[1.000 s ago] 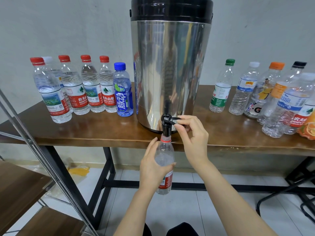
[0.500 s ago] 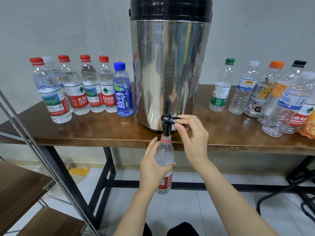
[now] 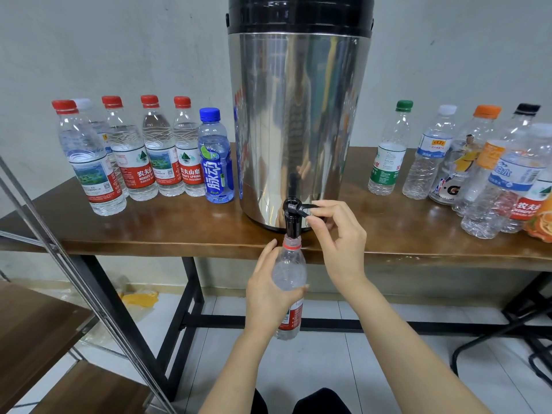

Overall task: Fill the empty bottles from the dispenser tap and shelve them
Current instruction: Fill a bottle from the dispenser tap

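Wooden table point(image 3: 149, 231) against a grey wall carries the steel dispenser point(image 3: 298, 115), with capped bottles point(image 3: 131, 150) that look full on its left and a mixed row of what look like empties point(image 3: 433, 153) on its right; the shelf point(image 3: 35, 324) stands low at your left. Over the last second almost nothing has shifted: both your hands keep their places, which I read as the fill running on, not finishing. The water level is too hard to make out. Your left hand point(image 3: 268, 297) is wrapped round the bottle point(image 3: 289, 270) below the table edge, holding it upright with its open mouth right under the tap point(image 3: 291, 222). Your right hand point(image 3: 340, 243), just beside the bottle's neck, pinches the lever point(image 3: 307, 209) between thumb and fingers
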`<state>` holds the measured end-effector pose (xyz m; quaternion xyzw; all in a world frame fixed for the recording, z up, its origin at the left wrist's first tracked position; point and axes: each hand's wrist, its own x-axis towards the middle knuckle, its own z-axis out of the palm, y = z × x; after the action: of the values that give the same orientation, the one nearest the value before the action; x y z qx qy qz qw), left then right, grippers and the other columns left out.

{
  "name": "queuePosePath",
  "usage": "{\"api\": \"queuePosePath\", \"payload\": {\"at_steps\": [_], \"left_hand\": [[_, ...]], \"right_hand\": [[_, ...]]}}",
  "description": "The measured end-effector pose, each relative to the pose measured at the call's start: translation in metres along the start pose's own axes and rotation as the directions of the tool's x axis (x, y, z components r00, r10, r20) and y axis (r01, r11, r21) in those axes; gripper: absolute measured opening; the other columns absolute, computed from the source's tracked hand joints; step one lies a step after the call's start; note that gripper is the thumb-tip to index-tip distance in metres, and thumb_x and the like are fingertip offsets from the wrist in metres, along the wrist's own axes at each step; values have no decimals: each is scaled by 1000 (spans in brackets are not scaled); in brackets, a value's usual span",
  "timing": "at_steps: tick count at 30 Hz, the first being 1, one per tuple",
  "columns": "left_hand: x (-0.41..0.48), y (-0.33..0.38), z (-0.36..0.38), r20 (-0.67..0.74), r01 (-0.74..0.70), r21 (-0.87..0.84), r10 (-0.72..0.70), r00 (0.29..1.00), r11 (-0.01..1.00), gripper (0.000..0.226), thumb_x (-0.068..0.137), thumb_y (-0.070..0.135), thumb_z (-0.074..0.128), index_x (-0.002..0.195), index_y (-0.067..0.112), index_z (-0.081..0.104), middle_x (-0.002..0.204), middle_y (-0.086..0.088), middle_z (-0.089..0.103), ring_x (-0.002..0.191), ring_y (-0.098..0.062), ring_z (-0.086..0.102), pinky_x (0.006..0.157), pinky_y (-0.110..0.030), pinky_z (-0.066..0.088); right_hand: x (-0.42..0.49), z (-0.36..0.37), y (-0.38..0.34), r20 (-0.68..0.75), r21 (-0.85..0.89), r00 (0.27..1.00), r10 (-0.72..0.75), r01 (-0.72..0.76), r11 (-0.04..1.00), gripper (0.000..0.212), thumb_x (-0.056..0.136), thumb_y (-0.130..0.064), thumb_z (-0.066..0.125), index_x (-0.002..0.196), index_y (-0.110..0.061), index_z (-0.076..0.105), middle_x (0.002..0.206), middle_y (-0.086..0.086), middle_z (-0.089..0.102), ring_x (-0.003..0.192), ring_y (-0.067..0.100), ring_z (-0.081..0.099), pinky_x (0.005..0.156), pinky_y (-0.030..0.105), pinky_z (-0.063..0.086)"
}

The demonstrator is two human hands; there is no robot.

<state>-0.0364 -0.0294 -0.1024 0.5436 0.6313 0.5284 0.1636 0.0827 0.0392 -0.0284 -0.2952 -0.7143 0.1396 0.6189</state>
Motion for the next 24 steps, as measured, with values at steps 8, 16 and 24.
{"api": "queuePosePath", "payload": {"at_steps": [8, 16, 24], "left_hand": [[0, 2, 0, 12, 7, 19, -7, 1000, 1000, 84, 63, 27, 91, 110, 67, 35, 140, 36, 31, 118, 21, 30, 99, -17, 33], [-1, 4, -2, 22, 8, -1, -8, 1000, 1000, 81, 64, 25, 91, 111, 64, 37, 142, 33, 33, 117, 20, 32, 98, -16, 33], [-1, 7, -4, 40, 8, -7, -8, 999, 1000, 80, 64, 26, 91, 105, 66, 36, 139, 35, 31, 114, 13, 39, 93, -16, 35]], "right_hand": [[0, -1, -1, 6, -11, 1000, 0, 0, 1000, 25, 92, -30, 59, 94, -8, 70, 105, -1, 66, 94, 9, 61, 77, 11, 45], [1, -10, 5, 102, -88, 990, -102, 111, 990, 23, 94, -25, 57, 106, -8, 69, 119, -5, 62, 98, 4, 54, 84, 10, 43], [25, -21, -4, 206, -171, 942, -267, 303, 938, 22, 91, -10, 52, 97, -1, 72, 103, 6, 72, 87, 11, 50, 81, 5, 45]]}}
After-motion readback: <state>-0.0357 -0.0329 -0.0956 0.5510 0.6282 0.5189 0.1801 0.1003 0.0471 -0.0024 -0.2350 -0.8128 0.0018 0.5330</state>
